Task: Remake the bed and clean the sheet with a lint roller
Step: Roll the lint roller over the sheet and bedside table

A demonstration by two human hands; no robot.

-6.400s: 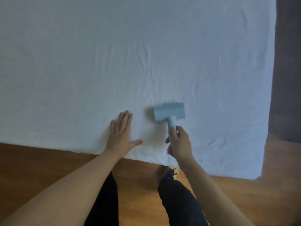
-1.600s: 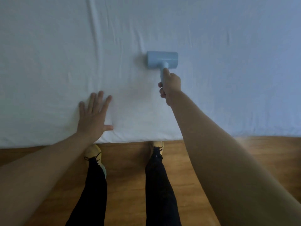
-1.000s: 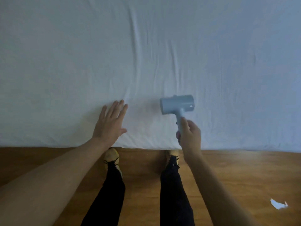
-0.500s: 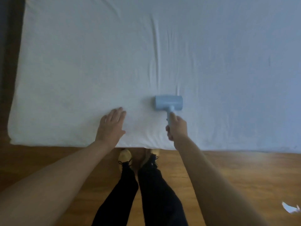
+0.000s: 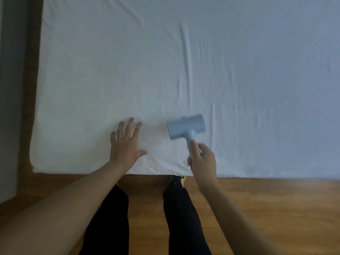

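A white sheet (image 5: 184, 61) covers the bed and fills most of the view, with long creases running up its middle. The pale blue lint roller (image 5: 186, 126) lies with its head on the sheet near the bed's front edge. My right hand (image 5: 203, 161) grips its handle from below. My left hand (image 5: 126, 144) rests flat on the sheet to the left of the roller, fingers spread.
The wooden floor (image 5: 266, 203) runs along the bed's front edge, where my legs in dark trousers (image 5: 182, 214) stand. The bed's left corner (image 5: 35, 168) is in view, with a dark strip of floor and a grey wall (image 5: 9, 89) beyond it.
The roller has been pulled back toward the bed's edge and tilted a little. My left hand has stayed flat on the sheet. The view has shifted left over the last seconds.
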